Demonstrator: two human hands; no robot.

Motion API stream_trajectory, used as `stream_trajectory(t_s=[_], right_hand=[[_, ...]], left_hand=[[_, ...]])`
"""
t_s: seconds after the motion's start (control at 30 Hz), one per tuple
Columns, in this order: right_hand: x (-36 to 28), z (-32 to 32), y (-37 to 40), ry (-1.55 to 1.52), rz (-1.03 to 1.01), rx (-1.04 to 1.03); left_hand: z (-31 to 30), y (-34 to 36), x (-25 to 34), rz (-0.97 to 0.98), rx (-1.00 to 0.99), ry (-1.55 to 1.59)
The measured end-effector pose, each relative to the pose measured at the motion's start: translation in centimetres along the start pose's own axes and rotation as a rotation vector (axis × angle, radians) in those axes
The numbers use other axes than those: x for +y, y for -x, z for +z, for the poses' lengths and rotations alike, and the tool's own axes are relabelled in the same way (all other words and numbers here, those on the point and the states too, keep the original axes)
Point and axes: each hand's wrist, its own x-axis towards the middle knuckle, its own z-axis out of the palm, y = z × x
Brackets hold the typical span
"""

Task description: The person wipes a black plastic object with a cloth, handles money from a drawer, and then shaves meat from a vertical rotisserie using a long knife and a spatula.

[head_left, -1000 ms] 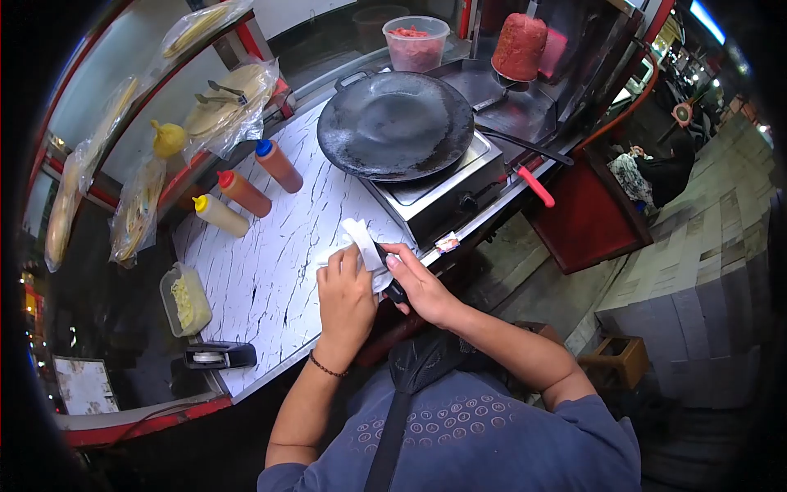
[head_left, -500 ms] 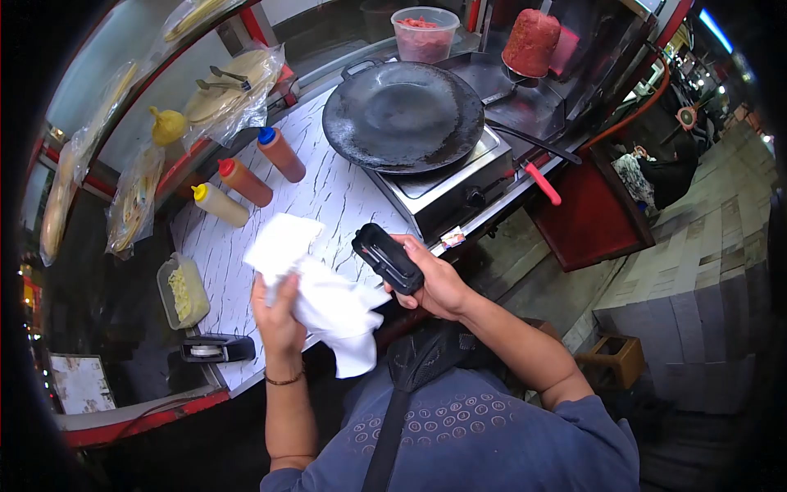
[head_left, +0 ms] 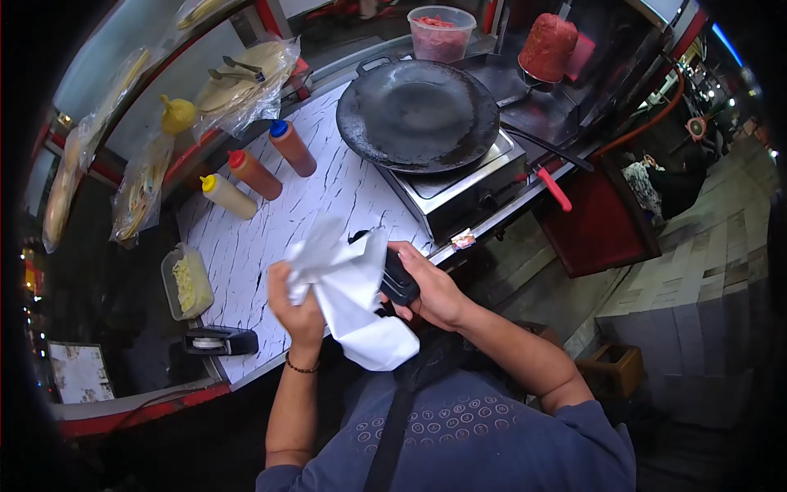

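Observation:
Low in the middle of the view, my left hand (head_left: 297, 310) grips a crumpled white cloth or paper (head_left: 348, 299), whose lower end hangs toward my shirt. My right hand (head_left: 434, 291) holds a black oblong object (head_left: 399, 279) with fingers and thumb around its sides. The white sheet covers the left part of that object, so its full shape is hidden. Both hands are above the front edge of the marbled counter (head_left: 328, 197), in front of the stove (head_left: 459, 184) that bears a black round pan (head_left: 418, 115).
Three squeeze bottles (head_left: 256, 175) stand on the counter's left. A tub of shredded food (head_left: 191, 283) and a tape dispenser (head_left: 220, 341) sit at its left edge. A red-handled utensil (head_left: 555, 190) sticks out beside the stove. Meat on a spit (head_left: 547, 49) stands behind.
My left hand has moved right with the white sheet, which now overlaps the black object. My right hand still holds that object. The view has shifted slightly.

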Motion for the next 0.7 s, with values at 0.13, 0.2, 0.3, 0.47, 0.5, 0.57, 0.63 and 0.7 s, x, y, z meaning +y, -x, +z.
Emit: stream_trajectory(t_s=[0.13,0.2,0.3,0.47,0.5,0.57,0.63,0.7], right_hand=[[-0.4,0.0,0.1,0.359,-0.091,0.053],[-0.4,0.1,0.1,0.396,-0.078,0.054],[-0.3,0.9,-0.3,0.446,-0.055,0.039],[0.2,1.3,-0.6,0.555,-0.027,0.039],[0.2,1.4,-0.6,0.555,-0.027,0.044],[0.2,1.5,-0.8,0.735,-0.084,0.076],[0.7,0.4,-1.9,0.762,-0.151,0.098],[0.0,-0.4,-2.3,0.66,-0.115,0.148]], left_hand=[[-1.3,-2.5,1.1,-0.563,0.788,0.753],[-2.1,-1.8,0.4,-0.484,0.751,0.704],[-0.6,0.1,-0.3,0.122,0.148,-0.032],[3.2,-0.2,1.8,0.15,-0.187,-0.184],[3.4,-0.4,2.2,0.099,-0.195,-0.188],[3.3,-0.5,3.4,0.058,-0.27,-0.122],[2.8,-0.3,3.4,0.059,-0.464,0.044],[0.6,-0.1,3.3,-0.028,-0.555,0.09]])
